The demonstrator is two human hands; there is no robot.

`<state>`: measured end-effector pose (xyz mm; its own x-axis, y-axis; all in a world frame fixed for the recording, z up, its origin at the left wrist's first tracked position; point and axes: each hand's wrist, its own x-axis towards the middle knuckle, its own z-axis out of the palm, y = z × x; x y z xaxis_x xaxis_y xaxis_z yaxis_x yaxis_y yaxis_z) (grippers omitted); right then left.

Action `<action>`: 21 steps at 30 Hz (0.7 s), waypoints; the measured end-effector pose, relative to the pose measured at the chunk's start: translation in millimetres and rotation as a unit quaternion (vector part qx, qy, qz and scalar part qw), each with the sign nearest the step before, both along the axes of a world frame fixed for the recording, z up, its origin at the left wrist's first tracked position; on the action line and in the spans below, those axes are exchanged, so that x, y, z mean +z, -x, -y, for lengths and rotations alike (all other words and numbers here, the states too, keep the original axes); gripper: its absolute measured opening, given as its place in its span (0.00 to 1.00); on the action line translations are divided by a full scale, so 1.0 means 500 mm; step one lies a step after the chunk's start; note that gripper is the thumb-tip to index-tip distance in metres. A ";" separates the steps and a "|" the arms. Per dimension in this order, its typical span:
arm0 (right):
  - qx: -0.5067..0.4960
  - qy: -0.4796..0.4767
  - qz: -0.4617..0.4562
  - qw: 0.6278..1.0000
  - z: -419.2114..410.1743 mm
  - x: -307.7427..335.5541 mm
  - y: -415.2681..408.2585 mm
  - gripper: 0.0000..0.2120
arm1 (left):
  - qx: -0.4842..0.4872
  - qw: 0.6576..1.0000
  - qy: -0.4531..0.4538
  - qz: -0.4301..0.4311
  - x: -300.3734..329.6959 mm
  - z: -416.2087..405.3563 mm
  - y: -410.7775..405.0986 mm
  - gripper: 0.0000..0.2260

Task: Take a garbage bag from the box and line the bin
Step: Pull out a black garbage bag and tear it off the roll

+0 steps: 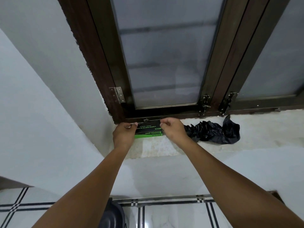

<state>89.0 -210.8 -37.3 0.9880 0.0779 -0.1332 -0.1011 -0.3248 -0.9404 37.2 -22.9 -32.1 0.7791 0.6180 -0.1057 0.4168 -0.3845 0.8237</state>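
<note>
A black and green garbage bag box [148, 131] lies flat on the pale window sill [164, 148], pushed against the window frame. My left hand [124, 133] grips its left end, with the fingers closed on the edge. My right hand [173, 129] pinches its right end with curled fingers. Just right of that hand lies a crumpled black garbage bag [213, 132], loose on the sill. The dark rim of a bin [113, 214] shows on the floor below, between my forearms.
A brown-framed window [164, 55] with frosted panes stands right behind the box, with metal latches [204, 104] at its base. A white wall [41, 96] closes the left side. The floor has white tiles with black stripes [172, 211].
</note>
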 end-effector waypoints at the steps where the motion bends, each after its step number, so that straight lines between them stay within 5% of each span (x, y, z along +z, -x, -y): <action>1: -0.003 0.002 0.002 1.000 0.005 0.001 0.002 0.11 | -0.003 1.000 0.001 -0.001 -0.001 0.002 0.001 0.20; 6: -0.072 0.034 0.116 0.990 0.059 0.017 0.020 0.14 | 0.003 0.991 -0.134 0.024 0.004 0.037 0.007 0.18; 9: -0.162 0.197 0.198 0.946 0.119 0.014 0.021 0.16 | -0.067 0.965 -0.230 0.107 0.008 0.096 0.008 0.12; 14: -0.165 0.432 0.053 0.885 0.217 -0.006 0.031 0.34 | -0.283 0.926 -0.235 0.082 0.019 0.248 -0.008 0.14; 18: -0.126 0.371 0.032 0.919 0.270 -0.028 0.035 0.36 | -0.366 0.875 -0.307 -0.077 -0.001 0.327 -0.016 0.25; 21: -0.117 0.211 0.107 0.965 0.280 -0.017 0.053 0.32 | -0.390 0.884 -0.244 -0.085 -0.005 0.341 -0.012 0.36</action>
